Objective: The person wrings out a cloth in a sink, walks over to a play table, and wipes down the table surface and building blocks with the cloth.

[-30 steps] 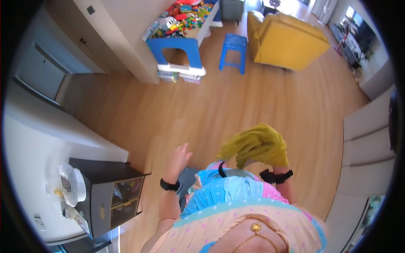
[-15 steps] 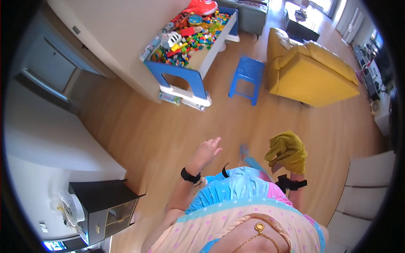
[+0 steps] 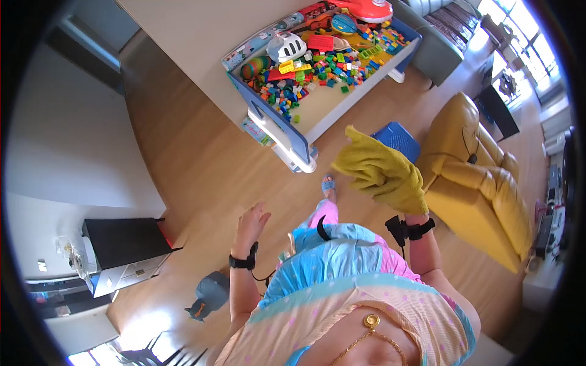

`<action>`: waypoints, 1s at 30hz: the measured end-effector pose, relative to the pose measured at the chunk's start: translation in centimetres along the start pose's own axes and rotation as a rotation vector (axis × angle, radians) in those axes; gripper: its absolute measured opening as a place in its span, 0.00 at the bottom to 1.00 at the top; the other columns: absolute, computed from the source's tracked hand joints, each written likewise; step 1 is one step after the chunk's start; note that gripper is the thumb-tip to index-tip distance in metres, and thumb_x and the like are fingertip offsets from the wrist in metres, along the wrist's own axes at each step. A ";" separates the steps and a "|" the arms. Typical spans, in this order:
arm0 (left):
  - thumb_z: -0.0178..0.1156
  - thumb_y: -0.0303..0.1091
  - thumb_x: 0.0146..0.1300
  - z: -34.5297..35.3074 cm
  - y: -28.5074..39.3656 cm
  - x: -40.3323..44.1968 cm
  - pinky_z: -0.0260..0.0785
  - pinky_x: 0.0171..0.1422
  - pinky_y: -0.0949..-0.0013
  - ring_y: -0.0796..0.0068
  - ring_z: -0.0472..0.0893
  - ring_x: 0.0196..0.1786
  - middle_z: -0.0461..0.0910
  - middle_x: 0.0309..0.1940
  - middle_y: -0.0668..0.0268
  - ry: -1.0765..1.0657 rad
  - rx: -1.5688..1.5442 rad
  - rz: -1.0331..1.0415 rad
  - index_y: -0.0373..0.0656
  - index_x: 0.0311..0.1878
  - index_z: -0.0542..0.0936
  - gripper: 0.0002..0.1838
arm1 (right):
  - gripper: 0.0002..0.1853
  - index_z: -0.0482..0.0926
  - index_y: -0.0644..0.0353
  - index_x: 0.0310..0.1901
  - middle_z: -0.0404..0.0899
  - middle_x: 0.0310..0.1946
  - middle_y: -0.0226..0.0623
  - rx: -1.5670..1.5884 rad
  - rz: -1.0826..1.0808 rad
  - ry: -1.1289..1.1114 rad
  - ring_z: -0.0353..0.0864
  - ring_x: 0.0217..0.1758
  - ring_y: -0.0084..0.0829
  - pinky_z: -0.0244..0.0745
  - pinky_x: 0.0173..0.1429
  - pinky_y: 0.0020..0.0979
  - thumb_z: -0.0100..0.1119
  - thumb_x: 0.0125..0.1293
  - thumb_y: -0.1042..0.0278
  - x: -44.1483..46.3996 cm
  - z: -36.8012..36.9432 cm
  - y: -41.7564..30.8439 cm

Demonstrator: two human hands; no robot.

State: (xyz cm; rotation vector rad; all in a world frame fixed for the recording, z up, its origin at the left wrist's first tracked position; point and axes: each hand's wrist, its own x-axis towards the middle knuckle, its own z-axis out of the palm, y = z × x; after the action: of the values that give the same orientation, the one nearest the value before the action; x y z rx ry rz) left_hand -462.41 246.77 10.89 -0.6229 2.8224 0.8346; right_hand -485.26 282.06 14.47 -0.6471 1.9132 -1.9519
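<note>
A mustard-yellow cloth [image 3: 384, 171] hangs crumpled in my right hand [image 3: 417, 221]. It covers most of that hand, so only the part by the wrist shows. The cloth is raised in front of me and overlaps the blue plastic stool [image 3: 398, 140] in view. My left hand [image 3: 249, 227] is held low at my side over the wooden floor. Its fingers are stretched out with the thumb apart, and nothing is in it. Each wrist carries a black strap.
Ahead stands a blue-and-white play table [image 3: 342, 113] filled with toy bricks. A yellow leather armchair [image 3: 482, 189] is to the right, and a grey sofa [image 3: 436, 58] lies beyond. At left are a black-topped cabinet [image 3: 125, 241] and a small grey seat [image 3: 213, 290].
The view has moved closer to the play table. My right hand has lifted the cloth forward, and it now hangs more spread out. My left hand has dropped lower to the left.
</note>
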 end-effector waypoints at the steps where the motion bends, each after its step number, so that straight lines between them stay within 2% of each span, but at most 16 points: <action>1: 0.58 0.39 0.60 0.0 0.5 2.9 0.72 0.43 0.55 0.50 0.80 0.41 0.80 0.39 0.52 -0.019 0.025 -0.011 0.43 0.54 0.73 0.20 | 0.24 0.72 0.60 0.54 0.76 0.48 0.37 -0.082 -0.033 -0.042 0.77 0.45 0.29 0.74 0.46 0.31 0.65 0.54 0.72 2.9 -0.3 -1.1; 2: 0.57 0.39 0.61 0.1 1.1 6.0 0.72 0.42 0.53 0.50 0.80 0.40 0.80 0.39 0.52 -0.037 0.044 -0.021 0.43 0.54 0.72 0.19 | 0.24 0.72 0.60 0.54 0.76 0.48 0.37 -0.146 -0.063 -0.078 0.77 0.45 0.29 0.74 0.47 0.31 0.65 0.55 0.72 5.6 -0.7 -2.0; 5: 0.56 0.39 0.61 0.6 3.4 14.7 0.72 0.41 0.53 0.51 0.80 0.39 0.80 0.40 0.52 0.085 -0.052 0.080 0.43 0.53 0.73 0.19 | 0.24 0.72 0.60 0.55 0.76 0.48 0.37 -0.246 -0.063 -0.113 0.77 0.46 0.30 0.73 0.47 0.32 0.65 0.55 0.72 11.3 -3.3 -3.1; 10: 0.56 0.39 0.62 -2.0 8.4 23.1 0.72 0.41 0.54 0.52 0.80 0.40 0.80 0.39 0.54 0.100 -0.136 0.043 0.44 0.53 0.73 0.18 | 0.24 0.72 0.59 0.55 0.76 0.49 0.36 -0.430 -0.066 -0.056 0.77 0.47 0.30 0.73 0.49 0.32 0.65 0.55 0.71 17.6 -8.7 -2.5; 15: 0.55 0.37 0.62 0.5 6.0 25.3 0.72 0.43 0.55 0.52 0.79 0.42 0.79 0.39 0.54 0.236 -0.133 -0.043 0.44 0.52 0.72 0.17 | 0.24 0.72 0.59 0.55 0.76 0.49 0.36 -0.702 -0.164 -0.168 0.77 0.47 0.31 0.72 0.50 0.33 0.65 0.55 0.70 26.1 -10.5 -1.7; 19: 0.55 0.37 0.62 2.6 5.7 25.6 0.72 0.43 0.55 0.52 0.79 0.43 0.80 0.40 0.55 0.255 -0.179 -0.250 0.44 0.51 0.72 0.15 | 0.24 0.72 0.58 0.55 0.76 0.50 0.36 -0.863 -0.260 -0.296 0.77 0.48 0.32 0.72 0.51 0.33 0.65 0.55 0.70 33.3 -12.2 -0.6; 23: 0.54 0.37 0.62 5.0 8.5 28.5 0.72 0.43 0.55 0.53 0.79 0.42 0.79 0.40 0.56 0.331 -0.203 -0.353 0.45 0.50 0.73 0.14 | 0.24 0.72 0.58 0.55 0.76 0.50 0.36 -0.963 -0.355 -0.436 0.77 0.49 0.32 0.71 0.52 0.33 0.65 0.55 0.69 40.8 -14.4 1.7; 26: 0.54 0.37 0.63 6.3 12.9 33.4 0.72 0.43 0.55 0.53 0.79 0.41 0.79 0.39 0.57 0.279 -0.234 -0.408 0.44 0.49 0.73 0.13 | 0.24 0.72 0.57 0.55 0.76 0.51 0.36 -0.994 -0.448 -0.571 0.76 0.50 0.33 0.71 0.53 0.34 0.65 0.55 0.69 47.9 -15.6 4.4; 28: 0.54 0.36 0.63 10.4 14.7 36.9 0.72 0.43 0.55 0.53 0.79 0.41 0.79 0.39 0.57 0.334 -0.221 -0.408 0.43 0.48 0.73 0.13 | 0.24 0.72 0.57 0.56 0.76 0.51 0.36 -0.999 -0.502 -0.663 0.76 0.50 0.33 0.71 0.54 0.34 0.65 0.56 0.69 52.5 -16.6 6.1; 30: 0.54 0.37 0.63 11.1 16.4 40.6 0.72 0.43 0.56 0.54 0.79 0.41 0.79 0.38 0.57 0.347 -0.209 -0.428 0.43 0.46 0.74 0.12 | 0.24 0.72 0.57 0.56 0.76 0.51 0.36 -1.007 -0.527 -0.719 0.76 0.50 0.33 0.71 0.54 0.34 0.65 0.56 0.68 56.2 -17.9 7.5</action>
State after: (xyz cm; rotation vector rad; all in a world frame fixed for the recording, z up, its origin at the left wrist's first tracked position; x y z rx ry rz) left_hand -506.01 251.14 -0.05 -1.4679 2.7274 1.0188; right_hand -542.72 266.97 12.08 -1.9356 2.1975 -0.5611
